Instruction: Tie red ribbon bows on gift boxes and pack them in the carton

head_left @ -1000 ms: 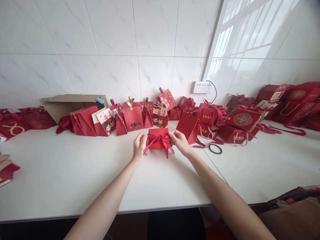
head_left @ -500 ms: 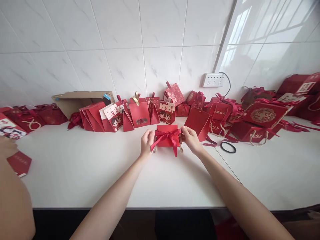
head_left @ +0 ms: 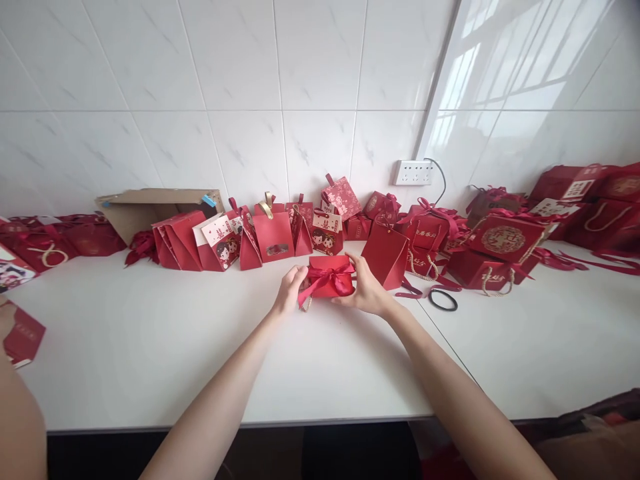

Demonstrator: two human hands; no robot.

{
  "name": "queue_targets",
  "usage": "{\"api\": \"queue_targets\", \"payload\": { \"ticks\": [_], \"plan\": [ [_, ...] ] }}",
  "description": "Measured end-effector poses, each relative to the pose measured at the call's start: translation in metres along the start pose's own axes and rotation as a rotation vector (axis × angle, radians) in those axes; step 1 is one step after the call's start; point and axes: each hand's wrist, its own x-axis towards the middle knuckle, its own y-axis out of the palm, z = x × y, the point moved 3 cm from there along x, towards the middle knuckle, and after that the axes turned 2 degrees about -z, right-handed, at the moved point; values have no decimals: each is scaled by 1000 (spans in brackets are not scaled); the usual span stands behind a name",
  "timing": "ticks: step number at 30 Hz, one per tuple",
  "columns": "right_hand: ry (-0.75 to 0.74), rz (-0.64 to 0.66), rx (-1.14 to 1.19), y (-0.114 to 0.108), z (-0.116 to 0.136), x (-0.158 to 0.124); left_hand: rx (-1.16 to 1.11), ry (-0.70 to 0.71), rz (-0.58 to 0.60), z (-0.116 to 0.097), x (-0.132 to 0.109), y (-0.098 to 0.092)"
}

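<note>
A small red gift box (head_left: pixel 320 263) stands on the white table in front of me, with a red ribbon bow (head_left: pixel 331 281) tied across its top. My left hand (head_left: pixel 290 289) is closed at the box's left side, beside the bow's left loop and a hanging ribbon tail. Around the right side my right hand (head_left: pixel 369 288) grips the box, fingers at the back edge and thumb at the front. Part of a beige rope handle (head_left: pixel 305 305) shows below the left hand. Just right of the hands stands a plain red triangular box (head_left: pixel 384 257).
Red and patterned gift boxes (head_left: pixel 277 237) line the wall, with an open cardboard box (head_left: pixel 160 196) behind them. At right are stacked boxes with rope handles (head_left: pixel 483 268) and a black ring (head_left: pixel 443 300). Another person's arm (head_left: pixel 20 420) reaches in at left beside a red box (head_left: pixel 25 331).
My right hand has let go of the bow's right loop and spread around the box's right side. The left hand stays at the left side. The view has shifted slightly.
</note>
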Motion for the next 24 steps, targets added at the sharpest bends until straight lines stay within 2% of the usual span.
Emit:
{"api": "queue_targets", "payload": {
  "ticks": [4,11,16,20,24],
  "plan": [
    [29,-95,22,-1,-8,2,63,-23,93,3,2,3],
    [97,-179,65,0,-15,3,133,-25,75,8,9,-1],
    [140,-222,77,-4,-15,3,188,-78,65,15,12,-6],
    [143,-225,76,-6,-14,3,240,-112,-31,22,16,-15],
    [111,-172,104,-1,-12,2,235,-51,-186,17,14,-19]
  ]
}}
